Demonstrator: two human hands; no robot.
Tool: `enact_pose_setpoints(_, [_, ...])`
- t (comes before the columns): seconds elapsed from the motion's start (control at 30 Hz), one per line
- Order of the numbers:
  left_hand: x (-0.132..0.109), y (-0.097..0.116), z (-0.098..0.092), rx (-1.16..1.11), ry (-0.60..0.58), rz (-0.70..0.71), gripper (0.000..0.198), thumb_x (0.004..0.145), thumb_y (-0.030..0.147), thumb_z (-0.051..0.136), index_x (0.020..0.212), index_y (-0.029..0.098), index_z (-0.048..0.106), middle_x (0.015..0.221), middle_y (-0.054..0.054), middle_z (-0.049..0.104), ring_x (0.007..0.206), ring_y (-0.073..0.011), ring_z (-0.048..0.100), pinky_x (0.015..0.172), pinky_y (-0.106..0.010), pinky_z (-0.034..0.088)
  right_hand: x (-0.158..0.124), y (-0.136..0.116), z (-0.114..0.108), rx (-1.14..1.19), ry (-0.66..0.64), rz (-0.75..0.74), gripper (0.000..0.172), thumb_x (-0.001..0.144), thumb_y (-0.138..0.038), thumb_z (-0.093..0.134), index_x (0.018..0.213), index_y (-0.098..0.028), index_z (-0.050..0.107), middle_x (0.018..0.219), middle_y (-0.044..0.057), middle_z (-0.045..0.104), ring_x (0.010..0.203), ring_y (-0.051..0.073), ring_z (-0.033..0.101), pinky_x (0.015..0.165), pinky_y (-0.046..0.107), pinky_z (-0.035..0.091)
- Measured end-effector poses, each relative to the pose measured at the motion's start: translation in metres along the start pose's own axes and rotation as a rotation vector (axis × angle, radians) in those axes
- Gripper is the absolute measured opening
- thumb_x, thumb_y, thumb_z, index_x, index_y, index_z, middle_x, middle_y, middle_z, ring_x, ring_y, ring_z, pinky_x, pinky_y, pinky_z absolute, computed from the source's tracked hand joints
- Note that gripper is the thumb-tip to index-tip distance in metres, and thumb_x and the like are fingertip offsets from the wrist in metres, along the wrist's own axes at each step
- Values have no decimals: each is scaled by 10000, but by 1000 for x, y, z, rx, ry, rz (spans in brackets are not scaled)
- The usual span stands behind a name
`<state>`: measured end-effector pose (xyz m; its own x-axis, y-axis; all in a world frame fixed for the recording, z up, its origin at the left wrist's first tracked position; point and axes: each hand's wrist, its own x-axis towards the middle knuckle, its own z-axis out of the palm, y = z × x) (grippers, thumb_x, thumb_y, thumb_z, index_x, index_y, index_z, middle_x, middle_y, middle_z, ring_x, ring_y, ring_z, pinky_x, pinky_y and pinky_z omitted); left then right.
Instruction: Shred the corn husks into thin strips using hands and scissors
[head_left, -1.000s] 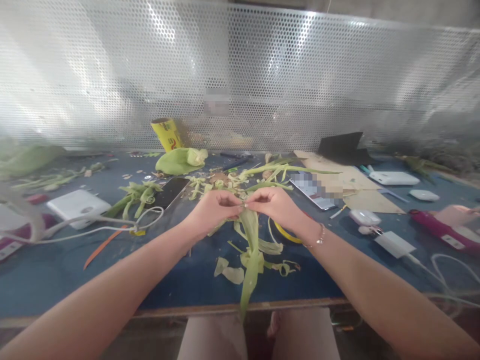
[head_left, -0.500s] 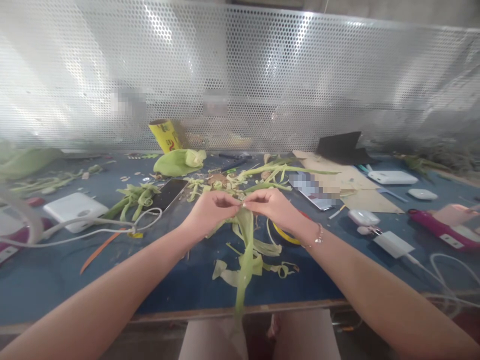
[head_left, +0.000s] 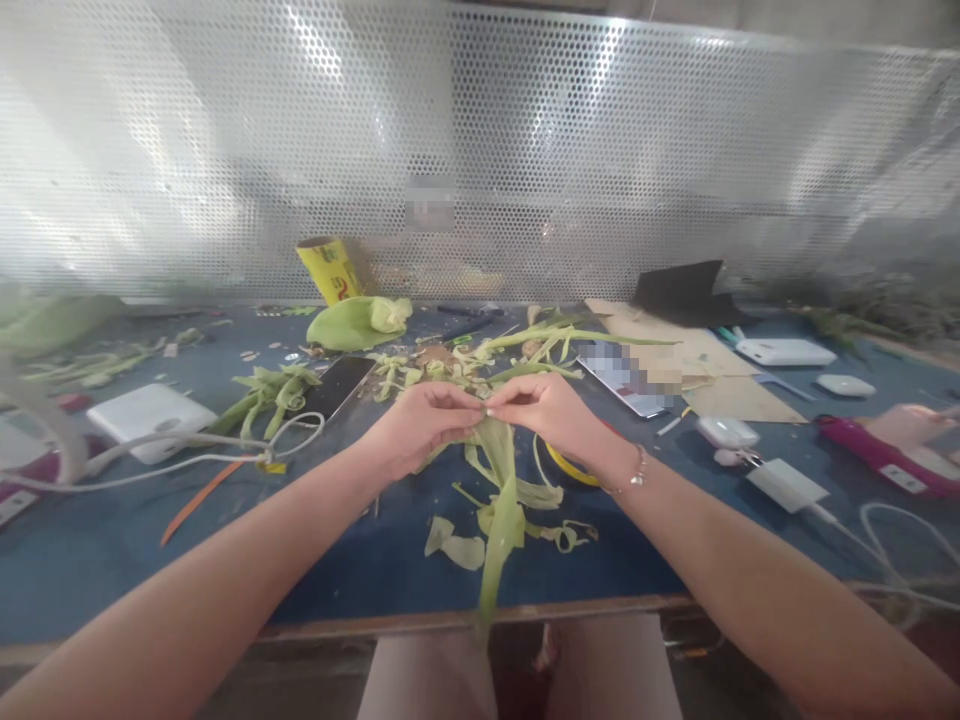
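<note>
My left hand [head_left: 421,425] and my right hand [head_left: 546,412] meet fingertip to fingertip over the middle of the table. Both are closed in a pinch on the top end of a long, pale green corn husk strip [head_left: 501,530]. The strip hangs toward me, and its tip reaches the table's front edge. My fingers hide the pinched end. Under it lie torn husk pieces [head_left: 461,550] and a yellow ring-shaped thing [head_left: 574,470], partly covered by my right wrist. Beyond my hands is a heap of curled husk scraps [head_left: 405,372].
A bundled green husk [head_left: 356,324] lies by a tilted yellow tube [head_left: 330,270] before the perforated metal panel [head_left: 495,130]. Phones [head_left: 341,388] lie on both sides. White chargers [head_left: 787,487] and cables [head_left: 217,440] spread left and right. Cardboard [head_left: 750,400] sits at back right.
The hanging part of the husk strip has swung slightly to the right. Both hands keep their pinch in nearly the same place.
</note>
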<state>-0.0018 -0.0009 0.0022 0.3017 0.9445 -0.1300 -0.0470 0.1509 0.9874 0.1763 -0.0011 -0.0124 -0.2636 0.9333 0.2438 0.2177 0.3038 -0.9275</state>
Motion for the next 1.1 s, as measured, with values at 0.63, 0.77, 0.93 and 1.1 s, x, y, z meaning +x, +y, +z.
enact_pose_setpoints(0.63, [0,-2,-2,237,-10,299,211,572,240,760,670,139,603,640,3,616,606,-96,567,621,-241,446,-4,-11,4,5,-17,28,134,683,-288,668,727,-163,684,665,16,644,579,97,542,556,257,461])
enact_pose_setpoints(0.77, [-1,-4,0,312,32,375,191,590,227,740,673,142,590,644,5,609,619,-102,570,636,-245,455,-3,-11,3,31,-26,71,140,688,-290,671,723,-155,668,649,11,638,588,98,567,584,255,484])
enact_pose_setpoints(0.93, [-1,-7,1,337,-25,340,193,624,245,718,736,142,599,695,1,610,651,-97,564,649,-235,453,-2,-4,2,-94,-21,35,133,697,-260,658,774,-158,691,696,31,668,604,117,572,564,266,465])
enact_pose_setpoints(1.1, [2,-7,-5,328,-55,265,213,627,297,723,716,133,619,655,-6,605,591,-91,539,587,-230,434,-4,-8,2,-178,-24,-34,100,717,-229,626,760,-183,703,763,37,691,653,136,599,609,284,478])
